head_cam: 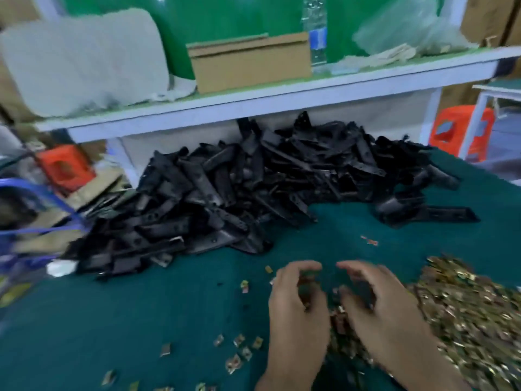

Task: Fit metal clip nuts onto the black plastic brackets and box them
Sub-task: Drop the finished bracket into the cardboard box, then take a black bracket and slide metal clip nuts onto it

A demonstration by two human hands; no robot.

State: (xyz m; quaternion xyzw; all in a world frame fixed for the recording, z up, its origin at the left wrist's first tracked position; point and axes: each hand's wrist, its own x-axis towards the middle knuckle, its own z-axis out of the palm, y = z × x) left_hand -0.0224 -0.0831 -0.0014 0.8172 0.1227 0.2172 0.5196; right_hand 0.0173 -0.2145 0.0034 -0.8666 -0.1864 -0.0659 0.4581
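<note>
Blur over left hand (293, 303) and right hand (379, 306), contents indistinct; clip nut heap (468, 320) partly beyond right edge

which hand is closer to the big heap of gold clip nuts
Right. The right hand lies over the left edge of the heap of clip nuts; the left hand sits further left of it.

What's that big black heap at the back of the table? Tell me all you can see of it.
It is a loose heap of black brackets, long flat strips of matte plastic with small holes, lying crisscross at all angles. It rests on the green table cover, its back edge under the white shelf.
</note>
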